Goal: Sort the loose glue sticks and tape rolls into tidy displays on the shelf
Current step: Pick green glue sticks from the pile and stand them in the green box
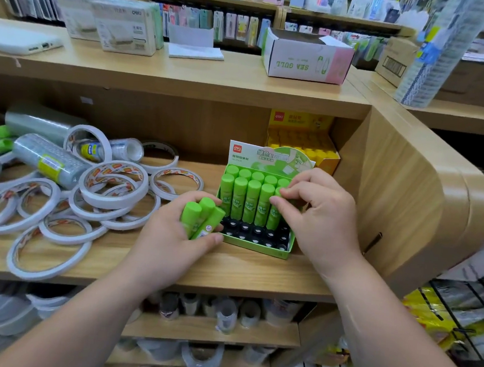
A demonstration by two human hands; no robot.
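We see the left hand (168,238), fingers clasping three glue sticks (202,221); the right hand (322,219) pinches a stick (273,219) standing in the box (258,247) on the shelf (227,272), tape rolls (111,189) heaped left.

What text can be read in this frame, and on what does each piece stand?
"SEA GULL", upside down: white and pink box on the top shelf.
"deli": red logo on the green display box.
"绿色": the same box's header card.
"deli": yellow box behind it.
"deli", upside down: white carton on the top shelf.
Labels on glue sticks and tape rolls: too blurred to read.
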